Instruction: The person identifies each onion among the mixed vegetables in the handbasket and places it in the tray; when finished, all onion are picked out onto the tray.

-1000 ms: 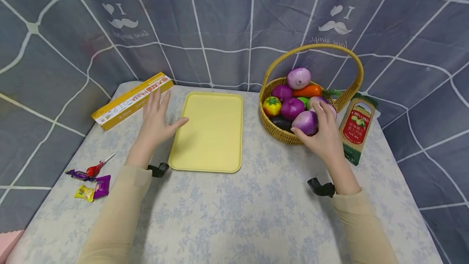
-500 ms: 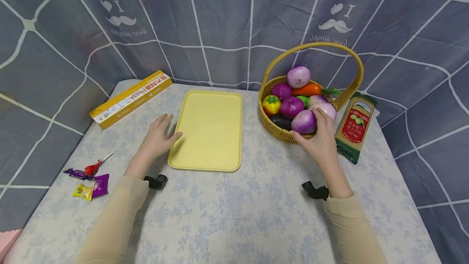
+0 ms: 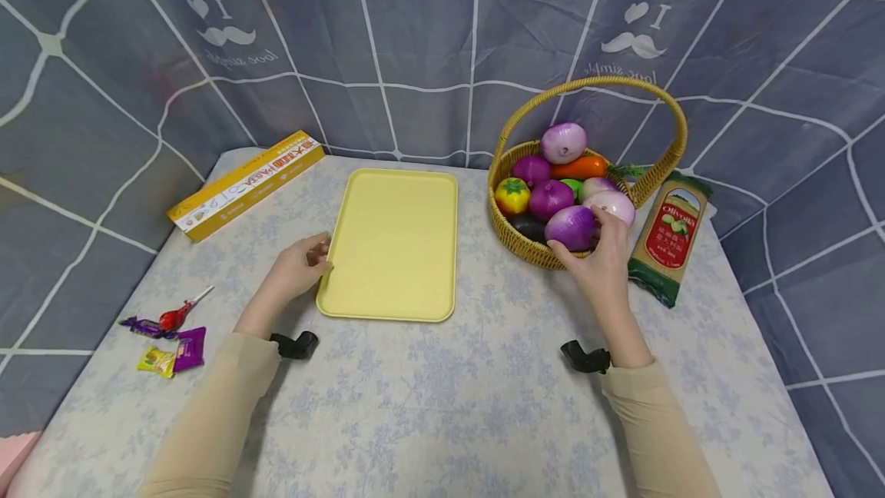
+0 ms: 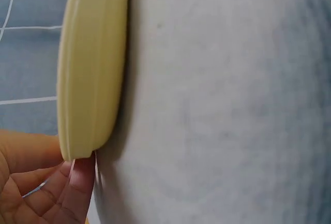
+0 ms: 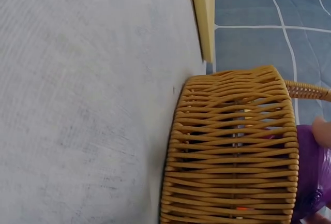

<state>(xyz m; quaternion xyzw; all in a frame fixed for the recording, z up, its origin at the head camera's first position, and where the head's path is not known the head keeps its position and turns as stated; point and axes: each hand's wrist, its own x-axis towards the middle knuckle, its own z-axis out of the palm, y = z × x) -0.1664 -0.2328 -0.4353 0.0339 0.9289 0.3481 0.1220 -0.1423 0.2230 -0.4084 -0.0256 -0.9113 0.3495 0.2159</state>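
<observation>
At the left edge of a yellow tray (image 3: 394, 244), my left hand (image 3: 293, 271) pinches the rim between thumb and fingers. The left wrist view shows the tray (image 4: 93, 69) side-on, with the fingers (image 4: 77, 182) tucked under its end. My right hand (image 3: 607, 263) grips a purple onion (image 3: 570, 228) at the front of a wicker basket (image 3: 528, 252), thumb on one side and fingers on the other. In the right wrist view the onion (image 5: 309, 167) shows past the basket's rim. Other onions, a carrot (image 3: 579, 168), a yellow-green pepper (image 3: 512, 197) and an eggplant (image 3: 528, 227) fill the basket.
A pasta box (image 3: 249, 185) lies at the back left. A lollipop (image 3: 177, 318) and several wrapped candies (image 3: 190, 348) lie at the left. A green and brown Olivoilà packet (image 3: 669, 240) leans beside the basket, whose tall handle (image 3: 588, 83) arches above. A grey curtain hangs behind.
My left hand has come down from above the tray's left side to its edge and taken hold. My right hand has closed on the onion, which has turned slightly in the basket.
</observation>
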